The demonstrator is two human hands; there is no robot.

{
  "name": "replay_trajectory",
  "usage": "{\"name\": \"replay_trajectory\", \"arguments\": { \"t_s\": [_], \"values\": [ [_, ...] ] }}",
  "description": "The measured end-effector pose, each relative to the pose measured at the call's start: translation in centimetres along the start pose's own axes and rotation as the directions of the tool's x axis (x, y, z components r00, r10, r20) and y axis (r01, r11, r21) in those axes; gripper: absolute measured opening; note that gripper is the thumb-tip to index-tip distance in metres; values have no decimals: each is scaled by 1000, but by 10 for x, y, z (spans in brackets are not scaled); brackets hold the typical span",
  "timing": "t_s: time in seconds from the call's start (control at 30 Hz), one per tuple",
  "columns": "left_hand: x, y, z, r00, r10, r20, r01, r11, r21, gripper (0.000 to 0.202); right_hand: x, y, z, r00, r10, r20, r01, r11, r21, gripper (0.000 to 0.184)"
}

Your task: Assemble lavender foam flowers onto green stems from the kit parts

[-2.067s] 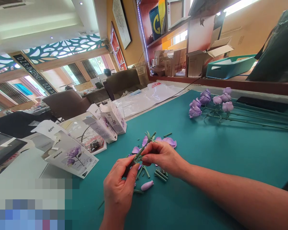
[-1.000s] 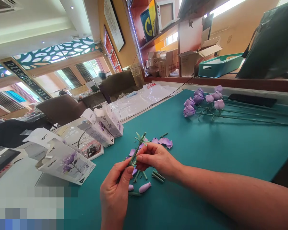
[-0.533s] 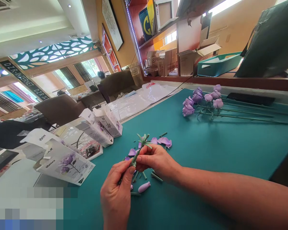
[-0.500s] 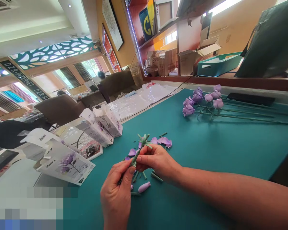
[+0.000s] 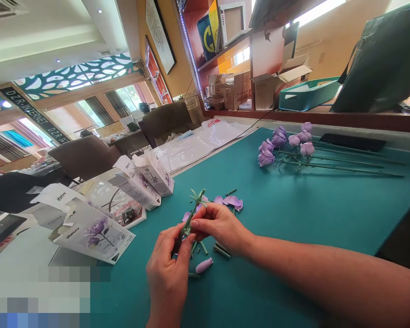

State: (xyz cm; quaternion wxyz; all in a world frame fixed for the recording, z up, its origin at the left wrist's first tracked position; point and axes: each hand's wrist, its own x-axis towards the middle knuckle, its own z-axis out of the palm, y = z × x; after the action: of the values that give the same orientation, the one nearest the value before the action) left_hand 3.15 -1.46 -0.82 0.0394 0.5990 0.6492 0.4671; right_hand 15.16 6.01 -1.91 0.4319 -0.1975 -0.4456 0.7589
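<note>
Both my hands hold one green toy flower stem (image 5: 190,216) with a spiky green calyx at its top, a little above the teal mat (image 5: 294,209). My left hand (image 5: 169,271) pinches the stem's lower end. My right hand (image 5: 218,225) pinches it just above that. Under and around the hands lie loose purple petals (image 5: 233,201), a purple bud piece (image 5: 204,265) and short green stem pieces (image 5: 220,251).
Several finished purple flowers (image 5: 287,141) with long stems lie at the back right of the mat. Opened white flower-kit boxes (image 5: 89,230) (image 5: 148,177) stand left of the mat. Clear plastic bags (image 5: 205,139) lie behind them. A black flat object (image 5: 351,141) rests by the far edge.
The stem stays pinched between both hands. My left hand's grip has slid slightly lower and the stem's top has tilted a little to the left. The view has shifted a bit.
</note>
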Motion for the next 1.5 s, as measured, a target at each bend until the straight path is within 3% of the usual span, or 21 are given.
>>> {"name": "replay_trajectory", "arguments": {
  "t_s": [0.1, 0.2, 0.3, 0.37, 0.43, 0.5, 0.57, 0.7, 0.9, 1.1, 1.3, 1.37, 1.4, 1.5],
  "values": [
    [0, -2, -2, 998, -3, -60, 6, 999, 54, 30, 4, -5, -6, 999, 27, 42, -23, 995, -96, 35],
    [5, -8, -10, 994, -91, -59, 94, 994, 52, 39, 15, -22, -27, 1000, -25, -14, 20, 965, -263, 21],
    [11, -17, -19, 979, -189, -69, 191, 982, 15, 46, 27, -45, -54, 994, -61, -93, -1, 832, -554, 8],
    [15, -21, -25, 963, -261, -70, 261, 965, 1, 50, 30, -57, -68, 991, -85, -100, -29, 606, -795, 10],
    [18, -24, -29, 945, -322, -53, 323, 946, 13, 53, 29, -64, -76, 998, -49, -51, -37, 243, -969, 15],
    [20, -26, -32, 930, -367, -33, 368, 929, 48, 54, 25, -67, -77, 998, 54, -15, -12, -66, -998, 18],
    [21, -27, -33, 918, -396, -2, 395, 916, 72, 55, 22, -65, -75, 987, 158, -8, 28, -222, -975, 20],
    [21, -25, -32, 902, -421, 92, 418, 907, 54, 56, 16, -62, -71, 959, 280, 44, 148, -366, -919, 25],
    [21, -23, -28, 914, -392, 103, 387, 920, 66, 57, 12, -57, -66, 921, 380, 79, 251, -428, -868, 19],
    [21, -24, -28, 913, -388, 124, 383, 922, 63, 55, 13, -47, -55, 912, 409, 43, 272, -523, -808, 31],
    [20, -23, -28, 928, -336, 162, 344, 938, -25, 52, 14, -41, -55, 923, 384, 36, 249, -520, -817, 28],
    [18, -19, -29, 937, -311, 162, 322, 946, -48, 50, 13, -43, -53, 934, 342, 100, 247, -421, -873, 20],
    [17, -17, -28, 942, -298, 157, 310, 949, -55, 48, 12, -44, -52, 938, 315, 143, 249, -327, -911, 16],
    [13, -8, -26, 952, -279, 124, 290, 953, -86, 41, 11, -46, -46, 945, 237, 226, 216, 68, -974, 9]
  ]
}}
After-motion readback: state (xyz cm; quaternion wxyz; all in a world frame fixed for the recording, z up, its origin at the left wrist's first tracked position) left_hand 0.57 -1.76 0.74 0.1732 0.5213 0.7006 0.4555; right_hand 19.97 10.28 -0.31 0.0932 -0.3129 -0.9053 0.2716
